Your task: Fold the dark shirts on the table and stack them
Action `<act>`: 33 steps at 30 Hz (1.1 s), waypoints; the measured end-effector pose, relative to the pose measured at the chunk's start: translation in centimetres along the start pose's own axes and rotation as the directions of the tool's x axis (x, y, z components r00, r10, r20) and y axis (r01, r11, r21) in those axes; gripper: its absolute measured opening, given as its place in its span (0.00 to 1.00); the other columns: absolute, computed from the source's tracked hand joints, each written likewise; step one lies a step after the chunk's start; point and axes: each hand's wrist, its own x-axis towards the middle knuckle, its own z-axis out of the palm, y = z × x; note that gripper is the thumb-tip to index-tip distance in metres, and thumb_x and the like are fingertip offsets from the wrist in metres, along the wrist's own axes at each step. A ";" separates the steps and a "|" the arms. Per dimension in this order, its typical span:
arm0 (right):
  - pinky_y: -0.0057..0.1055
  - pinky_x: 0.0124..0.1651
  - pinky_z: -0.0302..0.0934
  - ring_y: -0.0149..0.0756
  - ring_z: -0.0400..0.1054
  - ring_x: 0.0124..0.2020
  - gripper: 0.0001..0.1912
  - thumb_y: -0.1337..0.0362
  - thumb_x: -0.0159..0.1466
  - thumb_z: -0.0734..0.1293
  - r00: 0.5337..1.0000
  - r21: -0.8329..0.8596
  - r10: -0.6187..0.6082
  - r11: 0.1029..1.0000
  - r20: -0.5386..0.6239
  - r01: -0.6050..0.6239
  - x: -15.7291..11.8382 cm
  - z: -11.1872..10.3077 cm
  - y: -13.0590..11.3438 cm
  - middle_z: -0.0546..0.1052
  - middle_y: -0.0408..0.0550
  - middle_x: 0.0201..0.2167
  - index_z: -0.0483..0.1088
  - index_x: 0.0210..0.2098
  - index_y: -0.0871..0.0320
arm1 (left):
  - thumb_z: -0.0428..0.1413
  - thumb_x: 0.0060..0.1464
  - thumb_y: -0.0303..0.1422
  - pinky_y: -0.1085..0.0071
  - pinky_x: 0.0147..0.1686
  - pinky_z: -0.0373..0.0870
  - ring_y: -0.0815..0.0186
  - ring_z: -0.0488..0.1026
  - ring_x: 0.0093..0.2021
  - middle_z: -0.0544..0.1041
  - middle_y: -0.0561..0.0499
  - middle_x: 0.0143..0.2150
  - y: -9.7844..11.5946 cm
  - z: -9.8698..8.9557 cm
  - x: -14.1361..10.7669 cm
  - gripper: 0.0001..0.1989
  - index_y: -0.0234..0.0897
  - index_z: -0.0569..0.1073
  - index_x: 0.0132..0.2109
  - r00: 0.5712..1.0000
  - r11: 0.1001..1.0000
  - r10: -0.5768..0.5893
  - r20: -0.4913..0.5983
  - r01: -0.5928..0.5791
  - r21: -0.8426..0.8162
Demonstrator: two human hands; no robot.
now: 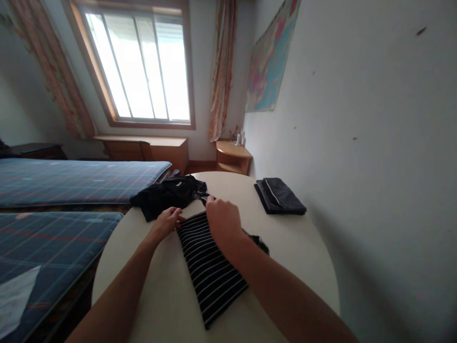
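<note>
Striped cloth [210, 267] lies on the round table [157, 295]. The left hand [169, 221] pinches its top corner; the right hand's [223, 216] fingers curl narrow near the top edge, their hold unclear.

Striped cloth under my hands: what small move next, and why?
Probably smooth the bunched dark fabric beside the right forearm: it sits crumpled past the edge of the striped cloth, which lies fairly flat, with the left hand at its far left corner.
</note>
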 end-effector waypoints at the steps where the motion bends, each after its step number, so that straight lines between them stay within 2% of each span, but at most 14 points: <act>1: 0.35 0.38 0.70 0.46 0.78 0.41 0.17 0.74 0.71 0.52 0.999 0.037 -0.013 0.999 0.038 0.012 -0.4 0.8 -1.3 0.80 0.64 0.39 0.71 0.48 0.64 | 0.48 0.54 0.53 0.69 0.26 0.68 0.61 0.77 0.28 0.81 0.43 0.38 -0.1 0.0 0.0 0.26 0.34 0.71 0.45 1.000 0.999 -0.024 0.005 0.024 -0.043; 4: 0.35 0.39 0.71 0.46 0.78 0.43 0.18 0.75 0.71 0.53 0.984 0.131 -0.067 0.990 0.162 0.046 -1.6 3.7 -4.2 0.80 0.63 0.40 0.71 0.49 0.65 | 0.47 0.53 0.59 0.69 0.25 0.69 0.62 0.76 0.26 0.80 0.44 0.35 -0.3 0.1 0.2 0.32 0.33 0.72 0.45 0.997 0.991 -0.071 -0.018 0.068 -0.112; 6: 0.36 0.40 0.72 0.46 0.77 0.44 0.19 0.76 0.70 0.52 0.966 0.165 -0.101 0.984 0.237 0.062 -2.3 5.5 -5.2 0.80 0.62 0.41 0.72 0.49 0.65 | 0.45 0.52 0.61 0.68 0.25 0.69 0.62 0.76 0.25 0.80 0.44 0.34 -0.4 0.2 0.5 0.35 0.32 0.73 0.44 0.998 0.997 -0.050 -0.043 0.047 -0.068; 10: 0.38 0.42 0.72 0.48 0.76 0.46 0.14 0.68 0.68 0.61 0.944 0.156 -0.177 0.978 0.279 0.137 -3.6 7.8 -5.6 0.77 0.63 0.46 0.71 0.51 0.65 | 0.50 0.48 0.59 0.69 0.26 0.68 0.59 0.76 0.29 0.80 0.45 0.32 -0.8 0.2 0.8 0.31 0.34 0.76 0.38 0.996 0.993 0.075 -0.051 -0.070 0.092; 12: 0.39 0.42 0.71 0.49 0.74 0.46 0.16 0.65 0.66 0.65 0.937 0.126 -0.205 0.976 0.284 0.176 -4.2 8.4 -5.3 0.75 0.63 0.48 0.71 0.52 0.64 | 0.54 0.46 0.56 0.69 0.29 0.67 0.57 0.77 0.33 0.80 0.46 0.31 -0.8 0.3 0.7 0.27 0.35 0.77 0.36 0.992 0.986 0.113 -0.050 -0.105 0.129; 15: 0.39 0.40 0.70 0.48 0.73 0.47 0.14 0.68 0.67 0.62 0.925 0.103 -0.256 0.966 0.281 0.236 -4.4 8.6 -3.5 0.75 0.62 0.49 0.71 0.51 0.63 | 0.54 0.49 0.54 0.69 0.31 0.67 0.56 0.77 0.34 0.81 0.47 0.31 -0.6 0.5 0.3 0.24 0.36 0.78 0.35 0.986 0.965 0.164 -0.042 -0.151 0.213; 17: 0.40 0.42 0.69 0.48 0.73 0.48 0.15 0.70 0.67 0.61 0.906 0.128 -0.312 0.950 0.286 0.286 -3.9 8.3 -1.3 0.75 0.59 0.49 0.72 0.51 0.60 | 0.53 0.51 0.54 0.69 0.31 0.68 0.56 0.78 0.35 0.81 0.47 0.31 -0.3 0.8 -0.2 0.24 0.37 0.78 0.36 0.983 0.952 0.183 -0.023 -0.172 0.254; 21: 0.36 0.49 0.64 0.44 0.72 0.50 0.21 0.65 0.61 0.70 0.857 0.263 -0.431 0.894 0.282 0.363 -2.4 7.8 4.6 0.76 0.51 0.49 0.72 0.54 0.51 | 0.53 0.53 0.54 0.70 0.29 0.67 0.57 0.79 0.34 0.82 0.48 0.32 0.5 2.1 -1.3 0.23 0.38 0.78 0.39 0.982 0.945 0.185 0.045 -0.190 0.267; 22: 0.34 0.50 0.63 0.43 0.72 0.50 0.21 0.65 0.60 0.71 0.858 0.297 -0.448 0.879 0.252 0.373 -2.2 7.8 5.9 0.76 0.50 0.49 0.73 0.53 0.51 | 0.53 0.54 0.54 0.70 0.29 0.67 0.57 0.79 0.33 0.82 0.48 0.32 0.8 2.5 -1.6 0.23 0.38 0.77 0.41 0.981 0.939 0.183 0.060 -0.192 0.284; 25: 0.31 0.50 0.61 0.40 0.72 0.49 0.15 0.62 0.61 0.71 0.898 0.387 -0.427 0.850 0.107 0.358 -2.1 8.5 8.6 0.78 0.47 0.46 0.75 0.48 0.53 | 0.52 0.55 0.53 0.70 0.30 0.66 0.58 0.79 0.33 0.82 0.49 0.32 1.4 3.5 -2.4 0.23 0.39 0.76 0.45 0.977 0.894 0.204 0.066 -0.213 0.394; 29: 0.29 0.47 0.61 0.37 0.72 0.44 0.09 0.59 0.65 0.69 0.936 0.406 -0.350 0.860 0.030 0.309 -2.7 9.2 8.8 0.79 0.45 0.41 0.77 0.43 0.53 | 0.50 0.58 0.52 0.69 0.34 0.67 0.56 0.80 0.37 0.83 0.48 0.35 1.7 3.9 -2.7 0.22 0.40 0.75 0.46 0.979 0.853 0.198 0.044 -0.194 0.485; 33: 0.30 0.49 0.61 0.37 0.71 0.45 0.09 0.59 0.68 0.66 0.953 0.351 -0.301 0.889 -0.040 0.295 -2.9 9.1 7.3 0.79 0.46 0.42 0.77 0.44 0.53 | 0.47 0.61 0.50 0.69 0.34 0.67 0.56 0.80 0.40 0.83 0.46 0.38 1.6 3.6 -2.5 0.22 0.40 0.75 0.46 0.979 0.872 0.190 0.071 -0.202 0.446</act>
